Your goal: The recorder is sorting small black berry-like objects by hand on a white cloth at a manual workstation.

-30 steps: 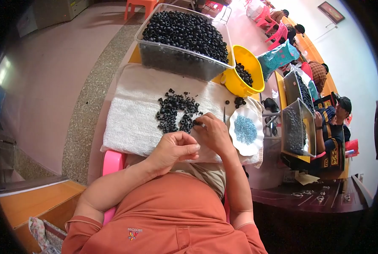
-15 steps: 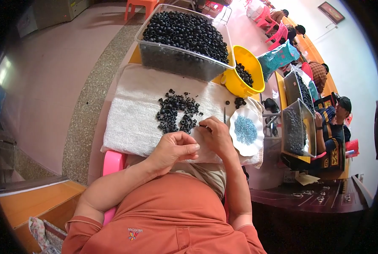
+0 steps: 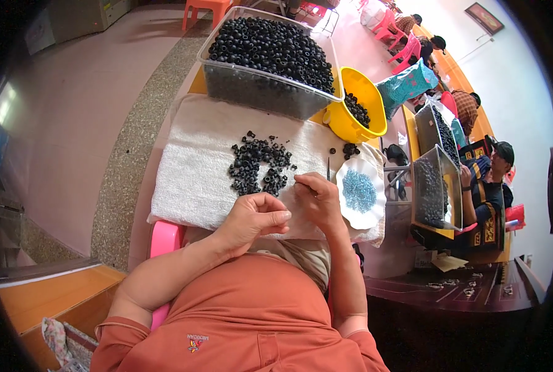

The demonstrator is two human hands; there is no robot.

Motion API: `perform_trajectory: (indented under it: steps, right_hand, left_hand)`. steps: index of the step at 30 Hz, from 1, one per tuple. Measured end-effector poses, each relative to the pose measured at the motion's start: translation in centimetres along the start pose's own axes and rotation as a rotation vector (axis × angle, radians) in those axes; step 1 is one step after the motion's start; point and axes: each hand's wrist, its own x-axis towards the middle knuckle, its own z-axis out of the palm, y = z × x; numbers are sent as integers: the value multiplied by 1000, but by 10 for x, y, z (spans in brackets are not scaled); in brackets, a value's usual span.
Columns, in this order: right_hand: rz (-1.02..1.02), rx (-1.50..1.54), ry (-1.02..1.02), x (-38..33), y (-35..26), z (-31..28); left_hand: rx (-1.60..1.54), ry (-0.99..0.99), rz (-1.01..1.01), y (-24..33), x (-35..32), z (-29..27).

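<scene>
My left hand (image 3: 252, 218) is closed just below a loose pile of small black ring-like parts (image 3: 259, 162), thumb pressed to the fingers. Anything between those fingertips is too small to make out. To its right, my right hand (image 3: 320, 203) is closed with curled fingers, and what it may hold is hidden. Both hands are over a white towel (image 3: 190, 152). Beside my right hand stands a white scalloped dish (image 3: 377, 212) of small blue transparent beads (image 3: 358, 191). A thin dark pointed tool (image 3: 328, 168) lies left of the dish.
At the towel's far edge stands a clear plastic bin (image 3: 258, 90) full of black parts. A yellow tub (image 3: 351, 127) beside it holds more. A small cluster of black parts (image 3: 351, 150) lies above the dish. Another person (image 3: 493, 173) sits at the right near more bins (image 3: 436, 186).
My right hand has curled in and shifted slightly down and right, away from the black pile. My left hand stays in place.
</scene>
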Motion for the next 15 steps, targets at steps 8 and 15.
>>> perform_trajectory:
  steps: [8,15]
  right_hand:
    - [202,111,13,-8,0,-2]
    - [260,197,5,-12,6,0]
  left_hand:
    - [-26,-2,4,0,1,-1]
    - [-18,14,-3,0,1,0]
